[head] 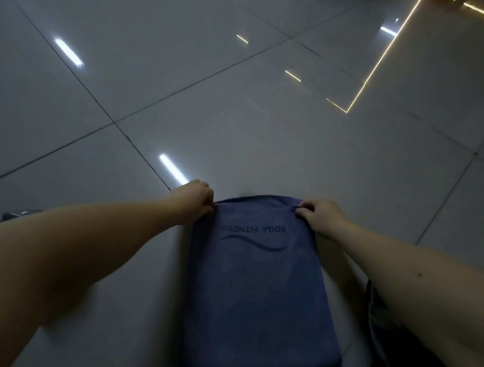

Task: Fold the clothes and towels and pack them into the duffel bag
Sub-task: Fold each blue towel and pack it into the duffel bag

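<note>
Both hands (197, 197) (323, 214) pinch blue "YOGA FITNESS" towel (259, 293) on floor (240, 111).

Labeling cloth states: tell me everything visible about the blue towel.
The towel is blue, soft-looking cloth, a long rectangle lying flat on the tiled floor. Dark print near its far end reads YOGA FITNESS, upside down to the camera, with a wave line. The left hand and right hand pinch its far corners, that edge slightly raised.
</note>
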A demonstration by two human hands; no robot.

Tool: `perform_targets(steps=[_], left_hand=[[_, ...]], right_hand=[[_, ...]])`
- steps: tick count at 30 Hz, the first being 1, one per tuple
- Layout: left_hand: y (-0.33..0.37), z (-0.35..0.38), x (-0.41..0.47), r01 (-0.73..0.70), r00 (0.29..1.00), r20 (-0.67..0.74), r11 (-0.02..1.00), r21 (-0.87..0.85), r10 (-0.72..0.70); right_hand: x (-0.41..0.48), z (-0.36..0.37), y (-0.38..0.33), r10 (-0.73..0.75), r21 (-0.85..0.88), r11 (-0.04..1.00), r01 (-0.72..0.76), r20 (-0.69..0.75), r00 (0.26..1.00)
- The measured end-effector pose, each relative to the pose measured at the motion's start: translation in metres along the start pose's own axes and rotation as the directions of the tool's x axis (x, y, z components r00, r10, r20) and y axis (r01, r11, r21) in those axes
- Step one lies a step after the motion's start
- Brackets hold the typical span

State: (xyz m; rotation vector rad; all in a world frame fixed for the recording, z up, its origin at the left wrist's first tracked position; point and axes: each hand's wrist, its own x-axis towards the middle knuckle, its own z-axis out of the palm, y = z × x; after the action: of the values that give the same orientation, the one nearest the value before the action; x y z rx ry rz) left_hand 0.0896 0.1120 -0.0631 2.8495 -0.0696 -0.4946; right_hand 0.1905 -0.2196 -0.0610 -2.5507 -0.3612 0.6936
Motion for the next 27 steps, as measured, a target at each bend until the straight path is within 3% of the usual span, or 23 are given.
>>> perform_targets(steps=[2, 9, 13, 17, 24, 27], left_hand=[[0.000, 0.001, -0.003, -0.008, 1.000, -0.023, 0.999, -0.032, 0.007], [0.006, 0.007, -0.001, 0.145, 0.985, -0.057, 0.958, -0.246, -0.163], [0.006, -0.003, 0.000, 0.130, 0.984, -0.088, 0.956, -0.264, -0.158], [0.013, -0.037, -0.015, 0.014, 0.991, -0.129, 0.985, -0.171, -0.036], [0.030, -0.134, -0.078, -0.163, 0.987, 0.007, 0.986, 0.045, 0.163], [0.046, -0.175, -0.112, -0.187, 0.979, -0.057, 0.973, 0.136, 0.196]], right_hand=[[-0.004, -0.004, 0.002, -0.014, 0.004, 1.000, 0.014, -0.011, 1.000], [-0.005, -0.014, 0.006, -0.021, -0.034, 0.999, 0.019, -0.082, 0.996], [-0.008, -0.017, 0.002, -0.063, -0.052, 0.997, 0.056, -0.149, 0.987], [-0.026, -0.031, -0.014, -0.115, -0.037, 0.993, 0.111, -0.155, 0.981], [-0.102, -0.111, -0.051, -0.179, -0.006, 0.984, 0.180, -0.183, 0.967], [-0.146, -0.147, -0.068, -0.220, -0.007, 0.975, 0.222, -0.182, 0.958]])
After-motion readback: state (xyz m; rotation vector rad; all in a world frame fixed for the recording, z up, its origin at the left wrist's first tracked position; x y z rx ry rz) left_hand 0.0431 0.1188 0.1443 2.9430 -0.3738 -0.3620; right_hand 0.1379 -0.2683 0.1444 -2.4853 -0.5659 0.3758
